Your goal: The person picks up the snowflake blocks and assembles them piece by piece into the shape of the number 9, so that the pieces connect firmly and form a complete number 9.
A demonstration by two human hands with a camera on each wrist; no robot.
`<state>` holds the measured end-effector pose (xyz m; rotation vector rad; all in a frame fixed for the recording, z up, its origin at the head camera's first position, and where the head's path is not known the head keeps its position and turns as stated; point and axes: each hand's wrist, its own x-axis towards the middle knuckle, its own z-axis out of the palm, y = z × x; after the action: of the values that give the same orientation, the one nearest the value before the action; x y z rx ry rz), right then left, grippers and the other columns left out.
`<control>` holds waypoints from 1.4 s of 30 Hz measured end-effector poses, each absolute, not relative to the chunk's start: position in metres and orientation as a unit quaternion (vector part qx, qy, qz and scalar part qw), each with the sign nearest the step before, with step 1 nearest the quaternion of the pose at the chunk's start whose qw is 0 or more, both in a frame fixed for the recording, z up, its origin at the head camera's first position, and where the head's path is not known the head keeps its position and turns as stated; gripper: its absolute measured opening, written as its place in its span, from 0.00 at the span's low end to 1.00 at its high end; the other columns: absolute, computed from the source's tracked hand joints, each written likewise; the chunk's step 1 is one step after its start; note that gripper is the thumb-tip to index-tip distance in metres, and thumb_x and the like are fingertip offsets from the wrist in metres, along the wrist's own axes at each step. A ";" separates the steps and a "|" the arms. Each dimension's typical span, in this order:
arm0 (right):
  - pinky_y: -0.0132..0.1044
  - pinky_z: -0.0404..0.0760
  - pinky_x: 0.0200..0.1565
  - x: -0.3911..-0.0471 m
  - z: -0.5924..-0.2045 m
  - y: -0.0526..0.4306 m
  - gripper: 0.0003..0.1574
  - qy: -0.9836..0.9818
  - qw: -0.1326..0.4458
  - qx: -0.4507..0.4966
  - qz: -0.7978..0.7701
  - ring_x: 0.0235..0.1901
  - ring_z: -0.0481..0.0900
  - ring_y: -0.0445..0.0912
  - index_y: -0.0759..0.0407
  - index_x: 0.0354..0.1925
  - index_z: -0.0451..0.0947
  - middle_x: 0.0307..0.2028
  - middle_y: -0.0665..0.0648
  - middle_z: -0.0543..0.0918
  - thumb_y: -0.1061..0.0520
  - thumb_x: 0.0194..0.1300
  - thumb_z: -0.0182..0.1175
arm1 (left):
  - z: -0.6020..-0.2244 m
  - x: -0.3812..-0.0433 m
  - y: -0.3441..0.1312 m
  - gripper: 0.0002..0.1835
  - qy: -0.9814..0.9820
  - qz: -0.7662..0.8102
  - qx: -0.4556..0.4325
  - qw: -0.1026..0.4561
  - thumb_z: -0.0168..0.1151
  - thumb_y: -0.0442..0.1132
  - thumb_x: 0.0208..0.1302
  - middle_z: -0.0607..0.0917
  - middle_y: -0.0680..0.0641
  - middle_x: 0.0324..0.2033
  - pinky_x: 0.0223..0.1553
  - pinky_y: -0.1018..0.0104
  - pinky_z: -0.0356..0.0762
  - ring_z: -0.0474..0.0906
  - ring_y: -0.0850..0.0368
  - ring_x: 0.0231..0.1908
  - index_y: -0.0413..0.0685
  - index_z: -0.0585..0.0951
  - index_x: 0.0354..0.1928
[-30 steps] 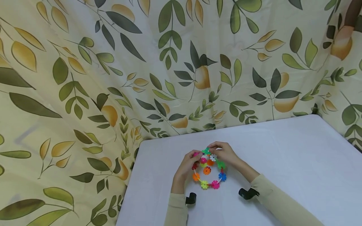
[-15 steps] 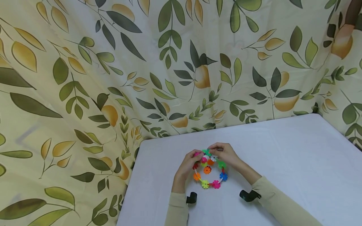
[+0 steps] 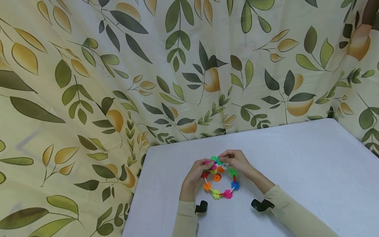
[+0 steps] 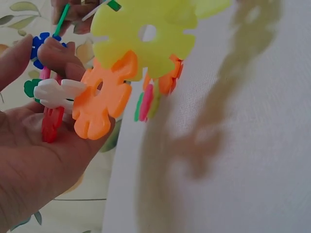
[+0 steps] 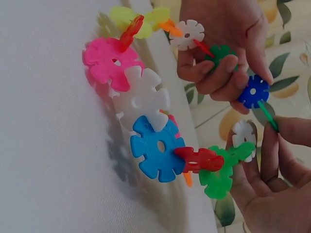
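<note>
A curtain printed with leaves and fruit fills most of the background. In front of it spreads the white tabletop. The person's beige right sleeve and beige left sleeve reach in from the near edge. Between the two arms is a loop of notched plastic discs, held by its far side; in the left wrist view its shadow falls on the tabletop, apart from the discs.

The right hand and left hand meet at the loop's far side. A small black device sits at the right cuff, and another black device at the left.

Along the near side run yellow, pink and light blue discs, joined by pieces seen partly edge-on. An orange disc shows inside the loop. The left grip pinches a dark blue disc between thumb and fingers, with a red piece against the palm. The right grip pinches a thin green piece, whose end meets the dark blue disc's rim (whether it is seated in a notch, I cannot tell).
</note>
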<state>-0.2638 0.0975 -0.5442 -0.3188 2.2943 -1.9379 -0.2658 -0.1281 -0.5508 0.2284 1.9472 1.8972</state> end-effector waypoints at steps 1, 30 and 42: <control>0.37 0.82 0.43 -0.264 -0.544 0.098 0.14 0.759 0.063 -0.104 -0.639 0.45 0.84 0.55 0.68 0.50 0.84 0.45 0.62 0.87 0.58 0.76 0.62 | -0.551 -0.266 -0.128 0.22 0.695 0.683 0.083 0.210 0.62 0.43 0.76 0.82 0.45 0.35 0.31 0.69 0.72 0.76 0.59 0.32 0.25 0.79 0.55; 0.38 0.79 0.38 -0.261 -0.550 0.100 0.14 0.765 0.071 -0.078 -0.636 0.41 0.80 0.52 0.65 0.47 0.87 0.40 0.58 0.88 0.54 0.73 0.67 | -0.554 -0.264 -0.119 0.20 0.689 0.686 0.044 0.230 0.64 0.43 0.74 0.79 0.48 0.29 0.29 0.69 0.70 0.71 0.57 0.28 0.27 0.81 0.47; 0.37 0.80 0.40 -0.261 -0.551 0.103 0.12 0.766 0.071 -0.083 -0.633 0.41 0.82 0.51 0.64 0.47 0.87 0.41 0.58 0.89 0.56 0.73 0.66 | -0.557 -0.265 -0.119 0.14 0.672 0.699 0.055 0.237 0.64 0.42 0.74 0.79 0.49 0.29 0.24 0.71 0.66 0.69 0.56 0.26 0.33 0.81 0.40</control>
<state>-0.2608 0.1027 -0.5512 -0.2511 2.3044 -1.9051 -0.2651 -0.1186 -0.5566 0.1498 1.8430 1.9170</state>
